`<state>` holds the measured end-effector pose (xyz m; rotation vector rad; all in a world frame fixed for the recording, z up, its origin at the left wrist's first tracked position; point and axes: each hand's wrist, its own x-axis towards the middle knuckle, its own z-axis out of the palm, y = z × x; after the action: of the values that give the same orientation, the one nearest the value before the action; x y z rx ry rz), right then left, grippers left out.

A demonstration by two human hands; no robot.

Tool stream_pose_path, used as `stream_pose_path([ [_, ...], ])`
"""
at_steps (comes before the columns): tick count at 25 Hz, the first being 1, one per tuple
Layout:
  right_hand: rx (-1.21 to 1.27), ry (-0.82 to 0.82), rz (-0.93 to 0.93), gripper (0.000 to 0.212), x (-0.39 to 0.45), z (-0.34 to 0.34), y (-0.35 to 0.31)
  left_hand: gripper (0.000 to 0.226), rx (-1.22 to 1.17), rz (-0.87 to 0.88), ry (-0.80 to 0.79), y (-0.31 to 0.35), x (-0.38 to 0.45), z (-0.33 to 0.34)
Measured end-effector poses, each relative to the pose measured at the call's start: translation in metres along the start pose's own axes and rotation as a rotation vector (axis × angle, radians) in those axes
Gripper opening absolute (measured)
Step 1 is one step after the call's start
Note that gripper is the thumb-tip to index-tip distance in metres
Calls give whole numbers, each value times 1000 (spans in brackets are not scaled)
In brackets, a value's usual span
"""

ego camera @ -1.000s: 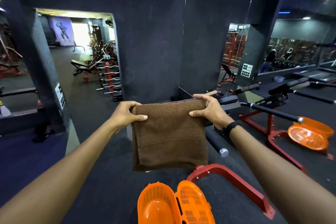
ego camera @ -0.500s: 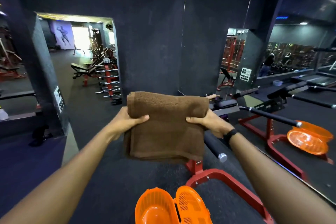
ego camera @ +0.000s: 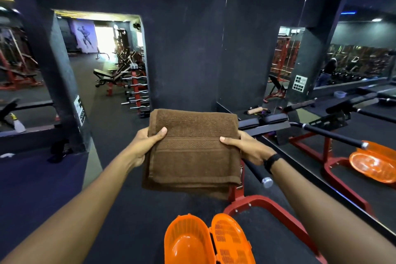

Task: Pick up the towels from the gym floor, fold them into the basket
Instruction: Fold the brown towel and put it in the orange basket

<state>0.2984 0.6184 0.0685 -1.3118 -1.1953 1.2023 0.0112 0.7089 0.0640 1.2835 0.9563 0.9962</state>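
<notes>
A brown towel, folded into a thick rectangle, is held flat at chest height in front of me. My left hand grips its left edge with the thumb on top. My right hand, with a black band on the wrist, grips the right edge the same way. Below the towel, on the dark floor, stands an orange plastic basket with its slotted lid swung open to the right; nothing shows inside it.
A red-framed gym bench with a black handle bar stands just right of the basket. A wall mirror on the right reflects the basket and frame. A dark pillar stands left, with benches and barbell racks beyond.
The towel went from hanging by its top corners to being folded over once more; both hands slid down to its sides and now hold it flat as a smaller, thicker rectangle.
</notes>
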Motion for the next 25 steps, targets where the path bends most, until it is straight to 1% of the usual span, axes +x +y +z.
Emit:
stream_pose_path([
  [1,-12,3,-6,75,1,0,0,24,33,-9,2,1,0,0],
  [3,-8,37,-32,45,2,1,-2,23,94,-23,10,0,2,1],
  [4,-12,49,-49,35,2,2,-4,20,106,-35,17,-1,3,2],
  [6,-31,42,-66,25,1,2,-9,15,95,-69,48,-5,6,3],
  [9,-58,42,-84,22,4,2,-7,11,101,-96,98,-14,7,6],
  [12,-106,40,-94,21,12,7,8,10,129,-136,176,-37,11,7],
  [13,-143,31,-85,23,17,10,17,14,144,-162,210,-49,14,7],
  [16,-310,18,-37,32,36,26,49,43,227,-264,287,-88,30,2],
  [17,-379,13,-16,32,44,32,64,47,249,-291,280,-101,37,1],
  [19,-508,29,51,32,61,43,105,46,262,-351,217,-133,53,-3],
  [21,-603,72,143,32,75,50,157,36,288,-412,102,-170,70,-12],
  [23,-670,130,262,31,83,54,213,27,372,-470,-15,-215,86,-24],
  [25,-698,179,395,31,85,56,266,28,483,-494,-120,-261,97,-38],
])
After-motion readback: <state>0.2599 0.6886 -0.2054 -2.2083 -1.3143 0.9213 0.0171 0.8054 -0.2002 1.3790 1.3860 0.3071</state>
